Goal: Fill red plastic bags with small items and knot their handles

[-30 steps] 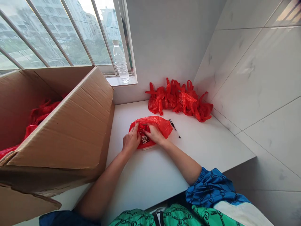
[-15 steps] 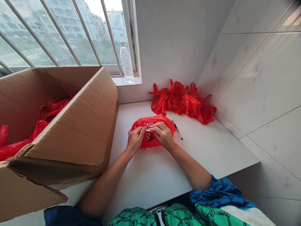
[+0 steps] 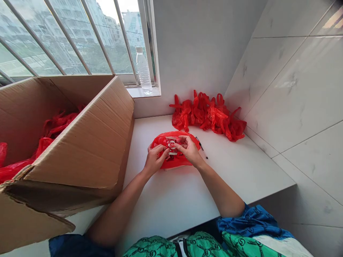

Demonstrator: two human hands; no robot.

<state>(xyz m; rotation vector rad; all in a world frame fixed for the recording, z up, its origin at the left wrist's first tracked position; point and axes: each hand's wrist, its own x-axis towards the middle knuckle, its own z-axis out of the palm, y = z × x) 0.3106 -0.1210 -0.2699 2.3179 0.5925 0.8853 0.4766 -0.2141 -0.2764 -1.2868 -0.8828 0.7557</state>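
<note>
Between my two hands is a small red packet [image 3: 171, 143] with white lettering and a pale strip along its lower edge. My left hand [image 3: 155, 157] pinches it at the lower left. On the other side my right hand [image 3: 188, 150] grips its right edge with thumb and fingers. Beneath lies a spread-out red plastic bag [image 3: 177, 164], and part of another dark red printed item shows under the packet. A black and white pen [image 3: 202, 147] rests on the white table [image 3: 225, 167] just right of the bag.
Several knotted red plastic bags [image 3: 207, 114] sit in a row against the back wall. A large open cardboard box [image 3: 88, 146] with red bags inside stands at the left. On the windowsill is a clear water bottle [image 3: 144, 73]. Tiled wall [image 3: 294, 89] bounds the right.
The packet has been turned so its printed red face shows, where a pale edge was seen between my fingers before. My right hand has shifted slightly; the bag stays on the table.
</note>
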